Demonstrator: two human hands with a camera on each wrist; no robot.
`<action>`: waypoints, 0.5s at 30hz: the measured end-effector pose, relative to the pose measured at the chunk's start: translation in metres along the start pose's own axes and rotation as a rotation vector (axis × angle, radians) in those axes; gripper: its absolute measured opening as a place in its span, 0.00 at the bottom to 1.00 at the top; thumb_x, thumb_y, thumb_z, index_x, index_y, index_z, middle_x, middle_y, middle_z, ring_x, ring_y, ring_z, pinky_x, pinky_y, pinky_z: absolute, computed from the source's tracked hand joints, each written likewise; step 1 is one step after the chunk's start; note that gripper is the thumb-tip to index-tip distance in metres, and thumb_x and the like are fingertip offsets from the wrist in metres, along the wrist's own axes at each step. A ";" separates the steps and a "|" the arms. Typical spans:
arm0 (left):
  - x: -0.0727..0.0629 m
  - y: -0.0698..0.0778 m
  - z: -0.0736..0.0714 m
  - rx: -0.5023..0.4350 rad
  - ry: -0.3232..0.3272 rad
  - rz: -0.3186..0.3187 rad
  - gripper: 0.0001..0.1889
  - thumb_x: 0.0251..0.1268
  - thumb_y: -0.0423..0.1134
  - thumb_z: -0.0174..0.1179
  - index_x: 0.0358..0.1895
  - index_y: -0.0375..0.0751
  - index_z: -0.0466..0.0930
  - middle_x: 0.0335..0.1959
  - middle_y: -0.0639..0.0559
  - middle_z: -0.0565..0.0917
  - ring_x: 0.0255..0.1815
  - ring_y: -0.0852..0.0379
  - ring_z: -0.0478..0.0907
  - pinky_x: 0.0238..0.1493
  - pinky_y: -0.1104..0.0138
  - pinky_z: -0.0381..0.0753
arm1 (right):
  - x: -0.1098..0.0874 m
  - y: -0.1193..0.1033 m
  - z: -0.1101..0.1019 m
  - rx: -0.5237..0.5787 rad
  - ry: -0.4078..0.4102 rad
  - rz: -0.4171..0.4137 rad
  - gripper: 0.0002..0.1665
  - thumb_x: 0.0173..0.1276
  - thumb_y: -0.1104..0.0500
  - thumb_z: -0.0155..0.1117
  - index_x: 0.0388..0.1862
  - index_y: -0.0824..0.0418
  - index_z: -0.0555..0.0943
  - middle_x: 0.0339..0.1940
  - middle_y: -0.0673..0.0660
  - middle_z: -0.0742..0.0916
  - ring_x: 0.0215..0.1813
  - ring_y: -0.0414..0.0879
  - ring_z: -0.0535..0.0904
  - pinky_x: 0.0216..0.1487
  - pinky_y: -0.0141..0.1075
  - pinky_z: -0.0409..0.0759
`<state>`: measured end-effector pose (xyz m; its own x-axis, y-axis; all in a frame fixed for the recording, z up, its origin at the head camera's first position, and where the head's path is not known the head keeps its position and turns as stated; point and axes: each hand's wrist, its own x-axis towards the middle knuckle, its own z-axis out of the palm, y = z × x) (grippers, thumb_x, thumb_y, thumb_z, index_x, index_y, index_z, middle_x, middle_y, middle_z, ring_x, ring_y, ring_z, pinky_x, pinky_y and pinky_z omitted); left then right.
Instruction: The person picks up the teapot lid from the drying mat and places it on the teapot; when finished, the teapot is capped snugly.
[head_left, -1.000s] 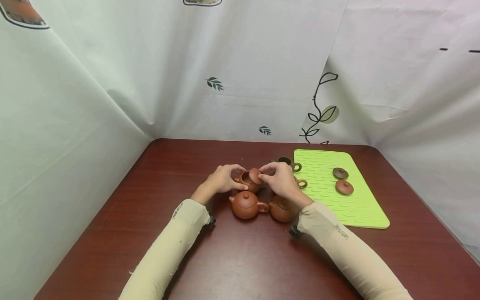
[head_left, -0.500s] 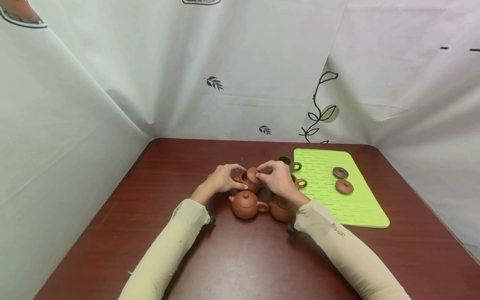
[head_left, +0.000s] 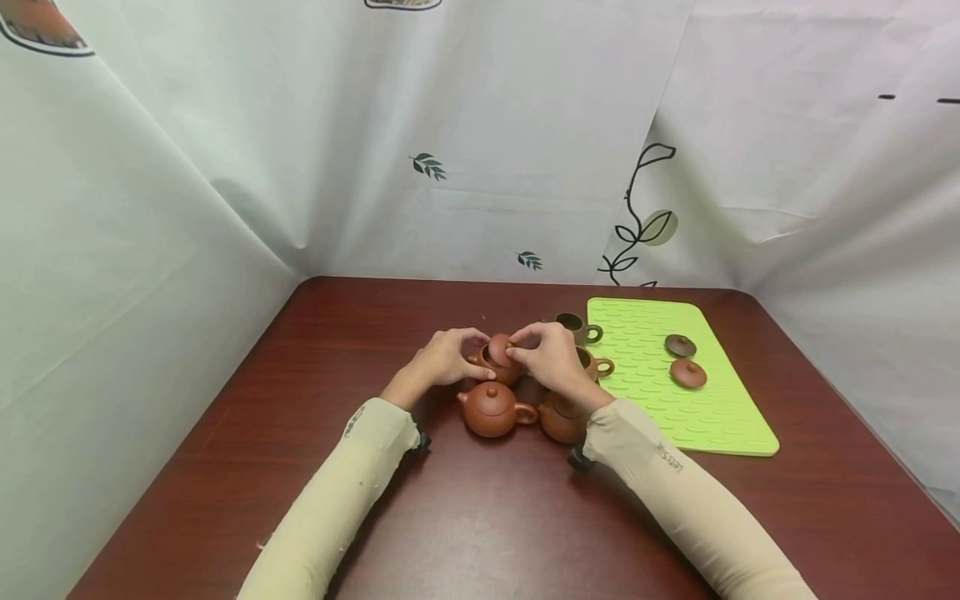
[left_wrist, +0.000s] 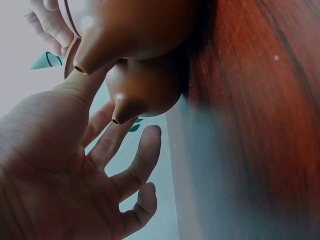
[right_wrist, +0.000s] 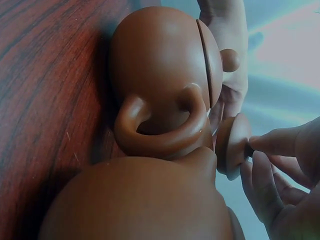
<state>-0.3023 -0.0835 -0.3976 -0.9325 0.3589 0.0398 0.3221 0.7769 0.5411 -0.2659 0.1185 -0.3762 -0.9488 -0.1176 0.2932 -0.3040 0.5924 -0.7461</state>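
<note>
Left hand (head_left: 447, 358): thumb and fingers curled round open pot (head_left: 506, 374). Right hand (head_left: 557, 357): pinches small lid (head_left: 498, 349), held tilted at open pot's mouth; whether rims touch, hard to tell. Lidded pot (head_left: 491, 411) stands just nearer, third pot (head_left: 559, 419) beside it, partly hidden. Right of these, green mat (head_left: 645, 408) bears dark lid (head_left: 681, 346) and reddish lid (head_left: 687, 373).

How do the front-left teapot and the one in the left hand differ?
The front-left teapot is lidded; the held teapot is open, a lid tilted at its mouth in the right hand. The left hand grips the held teapot, not the front-left teapot. Both are reddish-brown.
</note>
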 end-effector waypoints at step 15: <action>0.001 -0.001 0.000 0.011 -0.005 -0.011 0.33 0.49 0.57 0.76 0.61 0.55 0.79 0.58 0.58 0.81 0.59 0.51 0.76 0.55 0.42 0.72 | 0.006 0.003 0.004 -0.046 0.000 -0.004 0.05 0.61 0.59 0.76 0.35 0.57 0.90 0.34 0.53 0.89 0.31 0.43 0.82 0.31 0.35 0.78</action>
<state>-0.3040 -0.0839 -0.3987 -0.9351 0.3531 0.0293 0.3136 0.7863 0.5324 -0.2729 0.1167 -0.3787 -0.9475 -0.1199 0.2963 -0.3036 0.6278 -0.7167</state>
